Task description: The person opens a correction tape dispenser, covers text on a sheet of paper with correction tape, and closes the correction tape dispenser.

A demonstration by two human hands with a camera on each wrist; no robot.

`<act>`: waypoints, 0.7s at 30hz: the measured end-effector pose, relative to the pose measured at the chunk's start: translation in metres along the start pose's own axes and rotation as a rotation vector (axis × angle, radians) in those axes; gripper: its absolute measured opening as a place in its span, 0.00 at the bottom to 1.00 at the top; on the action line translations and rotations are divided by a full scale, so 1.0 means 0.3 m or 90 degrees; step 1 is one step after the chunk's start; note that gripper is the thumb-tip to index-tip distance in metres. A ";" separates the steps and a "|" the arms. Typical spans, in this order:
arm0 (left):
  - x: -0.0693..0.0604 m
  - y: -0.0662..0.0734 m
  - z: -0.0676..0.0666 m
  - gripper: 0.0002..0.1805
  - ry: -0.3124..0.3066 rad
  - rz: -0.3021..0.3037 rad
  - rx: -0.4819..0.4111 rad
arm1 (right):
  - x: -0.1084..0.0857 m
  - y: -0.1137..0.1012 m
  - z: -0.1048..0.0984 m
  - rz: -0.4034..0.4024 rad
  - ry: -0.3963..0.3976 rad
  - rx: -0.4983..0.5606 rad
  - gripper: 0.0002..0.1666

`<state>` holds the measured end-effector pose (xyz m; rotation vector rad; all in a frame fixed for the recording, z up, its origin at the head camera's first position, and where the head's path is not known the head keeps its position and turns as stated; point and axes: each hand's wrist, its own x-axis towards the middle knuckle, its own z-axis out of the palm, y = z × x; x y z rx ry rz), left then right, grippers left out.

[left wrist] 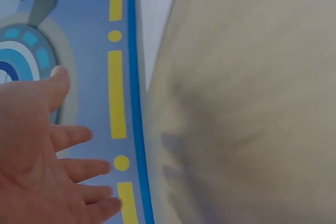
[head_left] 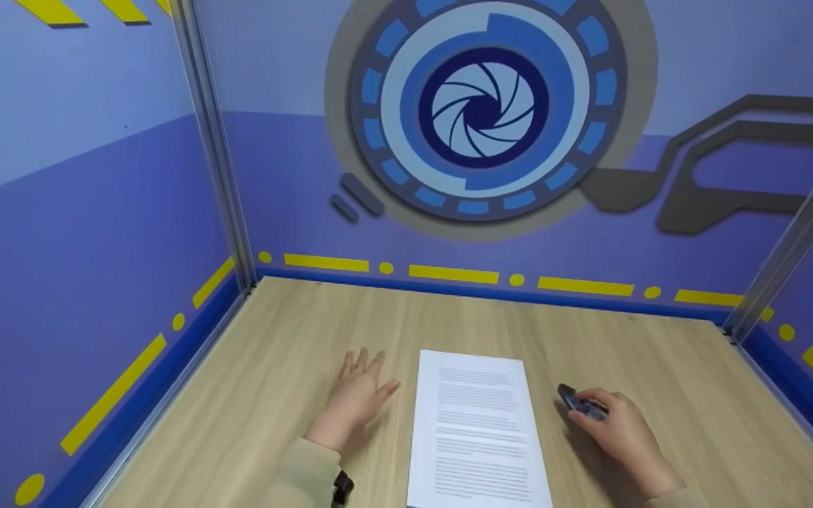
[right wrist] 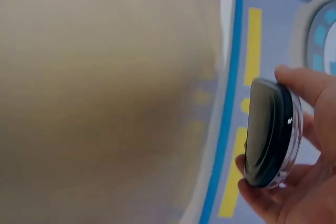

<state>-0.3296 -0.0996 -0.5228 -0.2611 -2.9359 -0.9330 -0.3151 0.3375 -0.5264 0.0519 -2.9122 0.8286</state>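
A printed sheet of paper (head_left: 477, 430) lies on the wooden table between the hands. Left of it, my left hand (head_left: 360, 396) hovers low over the wood with fingers extended and thumb spread, holding nothing. My right hand (head_left: 624, 427), to the paper's right, grips a small dark object (head_left: 570, 397) above the tabletop. From the right wrist view this object (right wrist: 269, 135) has a flat, half-round dark side and a clear plastic edge, and it sits between thumb and fingers. Its exact kind is unclear.
The light wooden table (head_left: 322, 317) is bounded by a blue patterned back wall (head_left: 272, 183) and a left wall (head_left: 82, 282). Metal posts stand at the back left corner (head_left: 212, 141) and back right. A black strap piece (head_left: 341, 487) shows at the left wrist.
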 end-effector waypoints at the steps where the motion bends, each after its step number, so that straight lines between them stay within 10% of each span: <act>1: 0.009 -0.013 -0.006 0.40 0.009 -0.001 0.006 | 0.006 0.016 -0.007 0.015 -0.011 -0.003 0.27; 10: 0.083 -0.086 -0.061 0.47 0.069 -0.040 0.124 | 0.044 0.090 -0.043 0.129 -0.078 -0.028 0.38; 21: 0.136 -0.122 -0.094 0.48 0.063 -0.059 0.182 | 0.061 0.100 -0.032 0.144 -0.115 -0.089 0.55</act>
